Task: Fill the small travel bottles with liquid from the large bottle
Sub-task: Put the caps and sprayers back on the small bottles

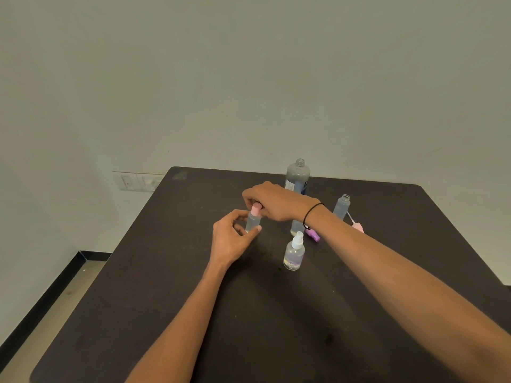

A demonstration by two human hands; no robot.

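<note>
My left hand (231, 239) grips the clear body of a small travel bottle (252, 222) standing on the dark table (249, 313). My right hand (272, 201) reaches over it, fingers closed on its pink cap (256, 208). Behind stands the large clear bottle (297, 175), uncapped. An uncapped small bottle (342, 206) stands at the right. Another small bottle (296, 226) is partly hidden behind my right wrist. A round spray bottle with a white top (294, 253) stands nearer to me.
A pink spray cap with a tube (357, 225) and a purple cap (313, 234) lie on the table near the right-hand bottles. A wall stands just behind the table; the floor drops away at the left edge.
</note>
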